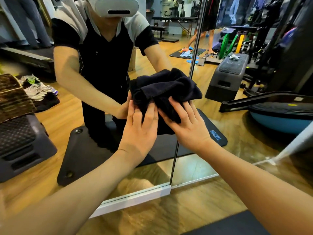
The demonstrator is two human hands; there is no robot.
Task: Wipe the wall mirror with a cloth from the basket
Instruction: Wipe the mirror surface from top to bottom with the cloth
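The wall mirror (220, 116) fills most of the view and runs down to a white strip at the floor. A bunched dark navy cloth (166, 89) is pressed against the glass near the seam between two panels. My left hand (140, 128) lies flat on the cloth's lower left part, fingers spread. My right hand (188, 122) presses its lower right part the same way. Both arms reach forward from the bottom of the frame. The basket is not in view.
The mirror reflects me kneeling on a black mat (88, 155), a grey step platform (22, 141) at left, shoes (37, 89), and gym gear at right. A vertical seam (174, 160) splits the panels. Wooden floor (169, 211) lies below the white base strip (135, 199).
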